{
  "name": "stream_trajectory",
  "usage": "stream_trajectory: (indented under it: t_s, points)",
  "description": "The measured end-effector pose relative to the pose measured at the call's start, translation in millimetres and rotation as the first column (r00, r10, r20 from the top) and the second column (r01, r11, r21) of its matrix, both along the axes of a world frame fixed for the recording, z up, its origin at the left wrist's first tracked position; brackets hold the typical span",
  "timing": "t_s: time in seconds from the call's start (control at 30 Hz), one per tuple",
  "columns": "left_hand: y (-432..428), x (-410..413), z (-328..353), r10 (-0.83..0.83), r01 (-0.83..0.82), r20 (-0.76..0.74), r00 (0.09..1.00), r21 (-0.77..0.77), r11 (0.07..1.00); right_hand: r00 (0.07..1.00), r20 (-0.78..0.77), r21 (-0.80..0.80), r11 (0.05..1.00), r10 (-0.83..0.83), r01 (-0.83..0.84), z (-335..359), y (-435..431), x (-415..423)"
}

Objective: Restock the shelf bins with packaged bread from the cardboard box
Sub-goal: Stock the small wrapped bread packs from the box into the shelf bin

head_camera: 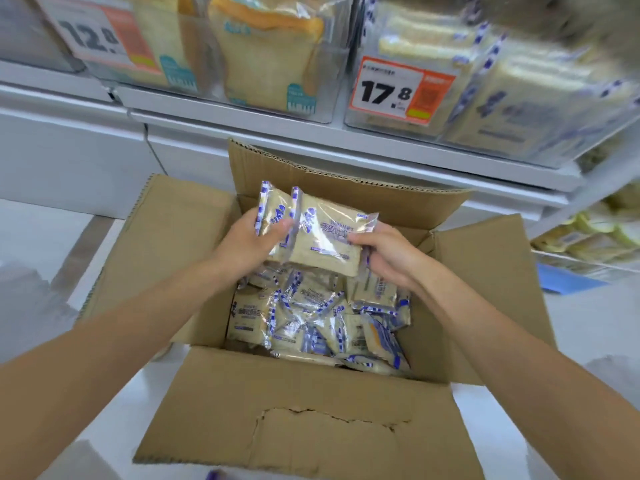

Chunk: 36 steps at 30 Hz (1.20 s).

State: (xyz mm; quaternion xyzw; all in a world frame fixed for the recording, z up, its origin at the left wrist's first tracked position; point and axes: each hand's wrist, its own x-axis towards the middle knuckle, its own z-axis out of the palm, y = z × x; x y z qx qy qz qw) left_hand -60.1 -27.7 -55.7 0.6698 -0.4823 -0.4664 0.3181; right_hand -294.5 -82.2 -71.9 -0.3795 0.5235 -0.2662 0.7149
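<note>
An open cardboard box (311, 420) stands on the floor below the shelf, with several clear bread packets with blue-and-white edges (311, 313) lying loose in it. Above the box opening my left hand (249, 244) grips a small stack of the same bread packets (322, 233) from the left. My right hand (384, 254) pinches the stack's right end. On the shelf above right sits a clear bin (512, 109) that holds matching blue-edged packets, with a 17.8 price tag (398, 90) on its front.
A second clear bin (263, 64) with taller toast loaves stands at the upper middle, beside a 12.8 tag (100, 36). The white shelf edge (311, 133) runs just behind the box. Lower shelves with yellowish packs (595, 237) are at the right.
</note>
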Motion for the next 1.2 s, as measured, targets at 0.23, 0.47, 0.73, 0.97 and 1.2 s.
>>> stream_trajectory:
  t_s: [0.23, 0.47, 0.73, 0.97, 1.2]
  points:
    - [0, -39, 75, -0.08, 0.075, -0.126, 0.989, -0.047, 0.996, 0.992, 0.123, -0.041, 0.999, 0.015, -0.01, 96, 19, 4]
    - [-42, -51, 150, -0.043, 0.052, 0.035, 0.998, -0.351, 0.935, 0.994, 0.004, -0.369, 0.924, -0.106, 0.1, 191, -6, -12]
    - [-141, -58, 213, 0.056, 0.091, 0.272, 0.961, -0.499, 0.862, 0.99, 0.091, -0.427, 0.894, -0.105, 0.134, 247, -95, -23]
    - [-246, -72, 246, -0.095, 0.136, 0.121, 0.988, -0.404, 0.905, 0.971, 0.122, -0.412, 0.88, -0.206, 0.238, 254, -189, -32]
    - [-317, -75, 226, -0.095, 0.279, 0.404, 0.91, -0.425, 0.861, 0.883, -0.284, -0.69, 0.719, -0.375, 0.083, 245, -240, -30]
